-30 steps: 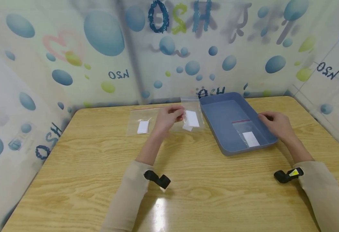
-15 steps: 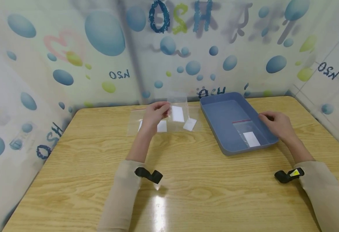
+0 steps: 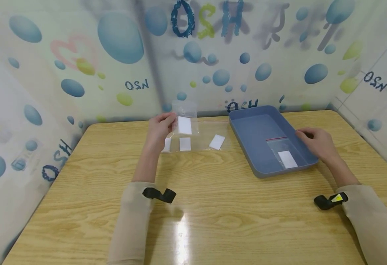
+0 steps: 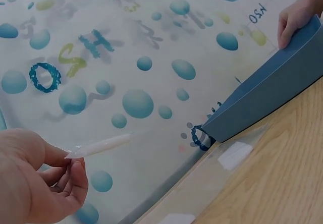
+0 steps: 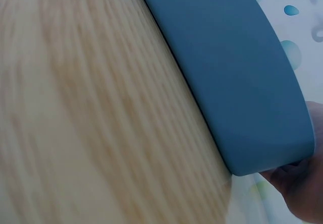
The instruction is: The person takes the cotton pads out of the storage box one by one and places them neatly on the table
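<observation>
In the head view my left hand pinches a clear zip bag by its left edge, with a white card inside, raised over the back of the table. Seen edge-on in the left wrist view, the same bag points away from thumb and fingers. My right hand grips the right rim of a blue-grey tray. Inside the tray, near its front, lies another zip bag with a red strip and a white card. The right wrist view shows mostly the tray's outer wall.
Behind and below the raised bag, clear bags with white cards lie in a row along the table's back edge. One tilted card is left of the tray. A patterned wall rises directly behind the wooden table.
My left hand has carried the zip bag leftward, away from the tray, uncovering the white cards on the table. My right hand and the tray have stayed in place.
</observation>
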`<state>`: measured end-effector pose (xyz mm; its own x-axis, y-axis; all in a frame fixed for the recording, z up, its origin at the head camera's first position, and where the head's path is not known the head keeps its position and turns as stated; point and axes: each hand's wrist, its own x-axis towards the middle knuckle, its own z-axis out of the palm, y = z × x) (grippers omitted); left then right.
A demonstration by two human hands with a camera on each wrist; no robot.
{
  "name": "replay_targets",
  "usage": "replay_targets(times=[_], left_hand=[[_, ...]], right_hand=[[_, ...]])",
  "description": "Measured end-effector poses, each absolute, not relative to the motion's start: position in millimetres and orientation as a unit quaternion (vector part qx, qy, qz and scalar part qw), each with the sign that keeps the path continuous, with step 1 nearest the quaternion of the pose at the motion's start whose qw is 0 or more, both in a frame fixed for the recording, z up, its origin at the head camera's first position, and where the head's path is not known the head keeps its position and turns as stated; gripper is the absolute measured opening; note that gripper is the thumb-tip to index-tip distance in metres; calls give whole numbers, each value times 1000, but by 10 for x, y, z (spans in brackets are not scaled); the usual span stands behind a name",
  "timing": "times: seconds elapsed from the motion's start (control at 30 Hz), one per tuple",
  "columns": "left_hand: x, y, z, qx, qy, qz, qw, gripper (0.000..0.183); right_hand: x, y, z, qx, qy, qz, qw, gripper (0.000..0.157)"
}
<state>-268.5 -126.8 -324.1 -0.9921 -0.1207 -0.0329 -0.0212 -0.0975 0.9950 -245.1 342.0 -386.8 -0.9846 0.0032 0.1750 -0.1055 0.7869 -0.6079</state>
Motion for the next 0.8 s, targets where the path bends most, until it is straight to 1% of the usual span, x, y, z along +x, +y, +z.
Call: replay_targets(times=[0.27,0.53,0.8], left_hand=[[-2721,-1455,-3277,69,-677,-730,61,31],[-2727,-1672,-3277,101,-677,-725,72,37],[-2709,-1857,-3279,142,-665,-728,84,37]], right_hand=[[-2444,3427,-3874,27,-941,326,85,51],[-2445,3412,-3868,20,-941,329,78,52],[-2448,3414,-3872,29,-941,324,88,48]])
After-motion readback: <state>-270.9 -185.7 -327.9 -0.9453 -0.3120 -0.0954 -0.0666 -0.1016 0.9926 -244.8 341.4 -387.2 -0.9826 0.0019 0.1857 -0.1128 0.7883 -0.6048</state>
